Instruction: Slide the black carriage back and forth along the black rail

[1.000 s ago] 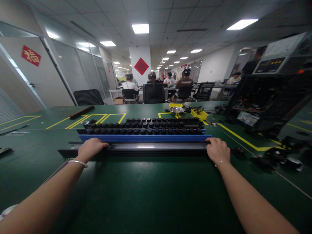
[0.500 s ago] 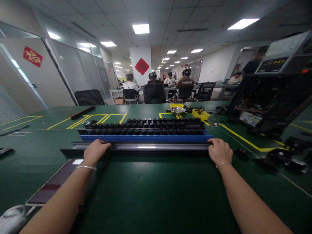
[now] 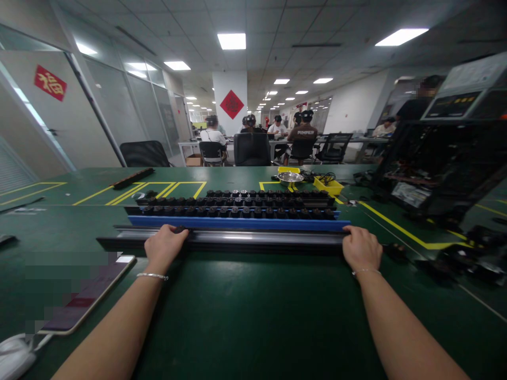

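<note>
A long black rail [image 3: 253, 238] with a shiny grey channel lies crosswise before me on the green table. My left hand [image 3: 164, 247] is closed at its left part, thumb and fingers pressed around a small black piece [image 3: 181, 229] that sits on the rail; its exact kind is hidden by the fingers. At the right end, my right hand [image 3: 362, 248] grips the rail with its fingers curled over it. Just behind runs a blue strip [image 3: 237, 222], and beyond that stand rows of small black parts [image 3: 241, 212] on rails.
A phone [image 3: 89, 298] with a white cable lies at the left. Farther back are a metal bowl [image 3: 290, 178], a yellow bin [image 3: 328, 186] and a dark bar [image 3: 133, 178]. Dark loose parts [image 3: 455, 258] and a black equipment rack [image 3: 420, 158] occupy the right. People sit at far desks.
My left hand has slid a little to the right along the rail, with the small black piece at its fingertips. My right hand stays at the rail's right end. The view has shifted slightly.
</note>
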A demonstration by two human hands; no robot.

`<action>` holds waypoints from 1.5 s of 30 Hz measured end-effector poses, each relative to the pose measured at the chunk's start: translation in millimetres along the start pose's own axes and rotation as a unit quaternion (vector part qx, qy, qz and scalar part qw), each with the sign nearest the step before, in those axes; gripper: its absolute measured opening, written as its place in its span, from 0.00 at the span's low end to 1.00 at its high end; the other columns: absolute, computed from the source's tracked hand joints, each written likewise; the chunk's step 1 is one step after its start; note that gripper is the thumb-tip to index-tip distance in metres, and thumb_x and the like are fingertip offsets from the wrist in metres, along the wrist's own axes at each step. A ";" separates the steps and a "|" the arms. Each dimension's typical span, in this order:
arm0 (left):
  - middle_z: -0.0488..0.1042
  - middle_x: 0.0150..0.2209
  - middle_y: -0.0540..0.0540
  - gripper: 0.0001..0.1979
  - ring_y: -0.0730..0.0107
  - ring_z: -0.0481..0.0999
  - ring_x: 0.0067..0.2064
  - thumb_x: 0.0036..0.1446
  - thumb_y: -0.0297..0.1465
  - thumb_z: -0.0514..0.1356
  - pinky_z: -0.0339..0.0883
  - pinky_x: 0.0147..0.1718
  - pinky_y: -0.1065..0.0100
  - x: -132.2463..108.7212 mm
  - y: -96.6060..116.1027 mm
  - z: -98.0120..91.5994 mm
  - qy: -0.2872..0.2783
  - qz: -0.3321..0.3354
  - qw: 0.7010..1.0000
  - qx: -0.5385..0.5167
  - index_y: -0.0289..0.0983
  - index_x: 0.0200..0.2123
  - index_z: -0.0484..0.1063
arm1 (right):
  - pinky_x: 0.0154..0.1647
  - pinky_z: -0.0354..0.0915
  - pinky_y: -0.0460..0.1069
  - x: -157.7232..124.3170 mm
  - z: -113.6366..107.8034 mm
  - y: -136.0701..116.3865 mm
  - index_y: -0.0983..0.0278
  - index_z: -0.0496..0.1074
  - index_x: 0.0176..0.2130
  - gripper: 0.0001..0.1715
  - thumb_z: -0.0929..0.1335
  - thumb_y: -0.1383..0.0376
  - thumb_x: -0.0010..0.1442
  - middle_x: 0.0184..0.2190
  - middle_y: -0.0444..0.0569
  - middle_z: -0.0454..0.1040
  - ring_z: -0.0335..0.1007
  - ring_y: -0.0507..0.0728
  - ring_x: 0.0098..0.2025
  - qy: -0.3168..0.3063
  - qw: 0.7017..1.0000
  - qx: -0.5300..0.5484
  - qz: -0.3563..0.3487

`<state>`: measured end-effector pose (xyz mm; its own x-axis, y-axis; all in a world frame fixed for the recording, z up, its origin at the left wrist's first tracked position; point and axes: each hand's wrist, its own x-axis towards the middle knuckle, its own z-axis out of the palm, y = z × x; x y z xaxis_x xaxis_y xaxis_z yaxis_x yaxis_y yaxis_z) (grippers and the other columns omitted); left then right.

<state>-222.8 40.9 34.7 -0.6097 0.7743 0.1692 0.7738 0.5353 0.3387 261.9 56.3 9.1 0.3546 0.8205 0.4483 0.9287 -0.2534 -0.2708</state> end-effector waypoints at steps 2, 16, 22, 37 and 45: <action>0.77 0.39 0.39 0.28 0.47 0.74 0.45 0.46 0.53 0.51 0.63 0.41 0.57 -2.0 1.3 -0.1 0.003 0.003 1.000 0.000 0.40 0.41 0.70 | 0.46 0.57 0.58 0.1 0.3 -0.3 0.63 0.70 0.46 0.23 0.53 0.65 0.60 0.48 0.55 0.69 0.61 0.63 0.48 0.003 1.000 0.002 0.002; 0.77 0.39 0.41 0.24 0.50 0.73 0.45 0.48 0.51 0.52 0.61 0.43 0.58 -17.2 16.0 -4.4 -0.014 0.026 1.000 -0.003 0.40 0.40 0.70 | 0.40 0.58 0.53 1.6 6.8 4.0 0.65 0.73 0.40 0.24 0.53 0.61 0.63 0.43 0.56 0.70 0.64 0.59 0.41 0.036 0.998 -0.043 -0.041; 0.77 0.38 0.42 0.24 0.51 0.74 0.45 0.48 0.51 0.52 0.61 0.43 0.59 -17.8 16.1 -4.1 -0.011 0.032 0.999 -0.012 0.40 0.39 0.70 | 0.42 0.58 0.53 2.2 5.5 3.1 0.65 0.73 0.40 0.25 0.52 0.61 0.63 0.44 0.55 0.70 0.64 0.59 0.42 0.028 0.998 -0.033 -0.041; 0.78 0.37 0.42 0.24 0.52 0.74 0.44 0.48 0.51 0.53 0.61 0.43 0.59 -22.6 21.2 -1.3 -0.006 0.056 0.998 -0.013 0.40 0.39 0.71 | 0.42 0.58 0.55 0.5 2.9 -0.4 0.65 0.74 0.39 0.26 0.51 0.60 0.62 0.46 0.56 0.68 0.64 0.59 0.43 0.011 0.999 -0.027 -0.028; 0.78 0.36 0.43 0.23 0.53 0.75 0.44 0.48 0.52 0.53 0.61 0.44 0.60 -22.8 22.8 3.5 -0.001 0.065 0.998 -0.014 0.40 0.37 0.70 | 0.42 0.58 0.54 2.2 5.1 0.8 0.65 0.74 0.39 0.27 0.52 0.60 0.62 0.45 0.55 0.69 0.65 0.59 0.43 0.014 0.999 -0.036 -0.029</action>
<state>-190.6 36.6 35.3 -0.5036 0.8377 0.2113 0.8414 0.4202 0.3397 262.8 60.6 5.6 0.3015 0.8208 0.4851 0.9530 -0.2427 -0.1814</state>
